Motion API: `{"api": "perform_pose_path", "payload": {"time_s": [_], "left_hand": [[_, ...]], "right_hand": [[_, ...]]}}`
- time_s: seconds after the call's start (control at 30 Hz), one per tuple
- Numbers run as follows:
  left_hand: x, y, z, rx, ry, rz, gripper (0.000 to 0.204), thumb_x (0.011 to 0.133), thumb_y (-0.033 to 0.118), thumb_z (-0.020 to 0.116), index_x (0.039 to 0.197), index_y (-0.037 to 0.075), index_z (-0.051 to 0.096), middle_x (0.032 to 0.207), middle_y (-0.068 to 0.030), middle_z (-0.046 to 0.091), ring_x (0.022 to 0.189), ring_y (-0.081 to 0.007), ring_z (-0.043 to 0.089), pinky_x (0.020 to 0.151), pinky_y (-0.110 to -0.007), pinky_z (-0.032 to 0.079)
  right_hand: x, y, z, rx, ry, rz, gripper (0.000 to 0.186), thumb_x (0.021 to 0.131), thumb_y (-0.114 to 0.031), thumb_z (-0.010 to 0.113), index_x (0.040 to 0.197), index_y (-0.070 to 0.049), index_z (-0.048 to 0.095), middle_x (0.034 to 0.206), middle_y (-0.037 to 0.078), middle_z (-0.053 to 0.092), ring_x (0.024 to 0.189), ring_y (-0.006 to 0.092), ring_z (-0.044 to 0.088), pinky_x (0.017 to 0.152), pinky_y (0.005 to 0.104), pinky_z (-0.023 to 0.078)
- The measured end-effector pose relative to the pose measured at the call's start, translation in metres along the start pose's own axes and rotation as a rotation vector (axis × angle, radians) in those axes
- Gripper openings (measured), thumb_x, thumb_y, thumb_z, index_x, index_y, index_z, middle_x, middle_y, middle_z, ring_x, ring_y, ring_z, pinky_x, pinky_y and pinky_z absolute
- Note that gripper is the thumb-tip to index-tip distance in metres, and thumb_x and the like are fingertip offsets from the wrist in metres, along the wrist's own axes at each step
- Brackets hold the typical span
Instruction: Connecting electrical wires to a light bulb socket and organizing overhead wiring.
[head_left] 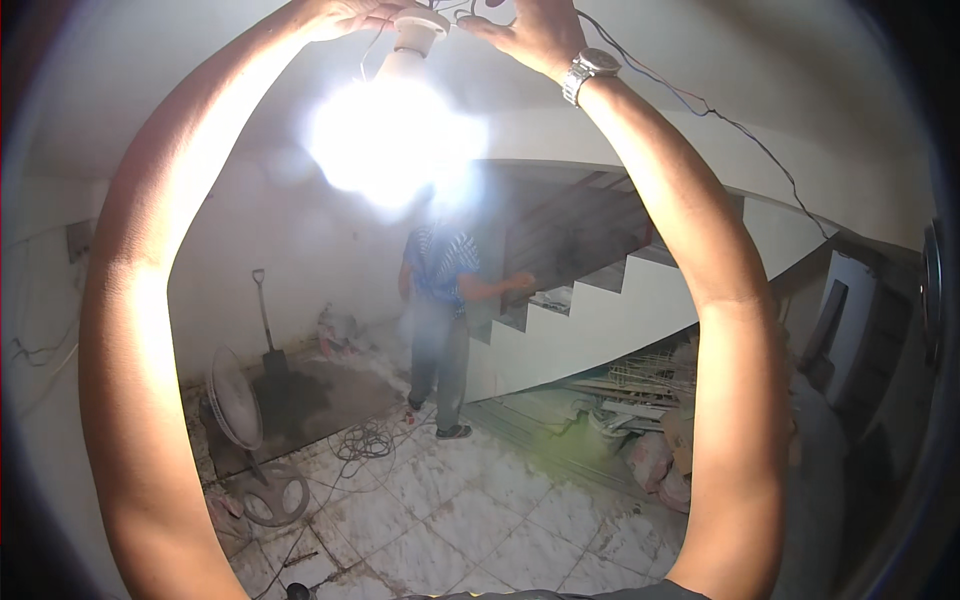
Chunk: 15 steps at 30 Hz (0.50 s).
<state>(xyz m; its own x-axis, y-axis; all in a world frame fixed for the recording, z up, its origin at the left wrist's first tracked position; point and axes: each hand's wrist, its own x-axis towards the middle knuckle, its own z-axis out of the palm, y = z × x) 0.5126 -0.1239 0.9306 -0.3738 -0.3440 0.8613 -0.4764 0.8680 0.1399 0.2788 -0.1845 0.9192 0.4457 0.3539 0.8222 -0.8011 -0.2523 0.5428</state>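
Both my arms are raised to the ceiling around a lit bulb (pixel 395 140), whose glare hides its outline. It hangs from a white lamp holder (pixel 420 28). My left hand (pixel 350 14) has its fingers closed against the holder's left side. On the other side, my right hand (pixel 540 38) reaches in with its thumb toward a thin looped wire (pixel 464 13) beside the holder; its fingertips are partly cut off by the upper edge. A metal watch (pixel 590 72) is on my right wrist.
Loose wires (pixel 710 110) run along the ceiling to the right. Below, a person in a blue shirt (pixel 445 265) stands by a staircase (pixel 590 325). A pedestal fan (pixel 236 400), a shovel (pixel 268 325) and coiled cable (pixel 364 444) are left; rubble (pixel 660 460) lies under the stairs.
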Motion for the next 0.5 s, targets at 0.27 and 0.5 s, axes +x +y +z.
{"api": "perform_pose_path", "payload": {"time_s": [0.27,0.5], "left_hand": [[-0.007,0.027,-0.001,0.082,0.043,-0.016,0.033,0.098,0.008,0.053,0.129,0.009,0.064,0.129,-0.0098,0.066,0.112,-0.0197,0.063,0.099,-0.033,0.052],[-0.001,0.029,0.003,0.143,0.032,-0.066,0.031,0.099,0.009,0.052,0.126,0.010,0.066,0.130,-0.0095,0.065,0.111,-0.0195,0.063,0.099,-0.033,0.052]], "right_hand": [[-0.003,0.019,0.001,0.054,0.203,-0.075,0.008,0.082,-0.010,0.064,0.086,-0.003,0.062,0.088,0.018,0.064,0.083,0.0370,0.063,0.075,0.0487,0.052],[-0.011,0.006,-0.007,0.156,0.196,-0.047,0.010,0.089,-0.008,0.058,0.096,-0.001,0.059,0.097,0.021,0.061,0.087,0.0390,0.062,0.078,0.0501,0.050]]}}
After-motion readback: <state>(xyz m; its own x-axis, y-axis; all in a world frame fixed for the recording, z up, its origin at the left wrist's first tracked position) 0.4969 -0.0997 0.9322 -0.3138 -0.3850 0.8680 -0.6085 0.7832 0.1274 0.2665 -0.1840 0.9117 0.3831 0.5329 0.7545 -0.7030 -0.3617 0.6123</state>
